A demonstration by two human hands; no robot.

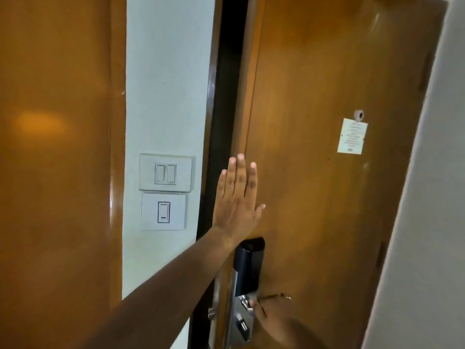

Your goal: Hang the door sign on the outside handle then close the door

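Note:
The brown wooden door (327,71) stands slightly ajar, with a narrow dark gap (226,96) along its left edge. My left hand (236,197) lies flat on the door's inner face near that edge, fingers straight and pointing up. Below it is the black and silver lock unit (247,268). My right hand (274,316) is closed around the inside handle, which it mostly hides. No door sign shows in this view; the outside handle is hidden behind the door.
Two white switch plates (164,190) sit on the pale wall strip left of the door frame. A wooden panel (55,147) fills the far left. A peephole (358,115) and a white notice (352,136) are on the door. A grey wall (432,222) stands at the right.

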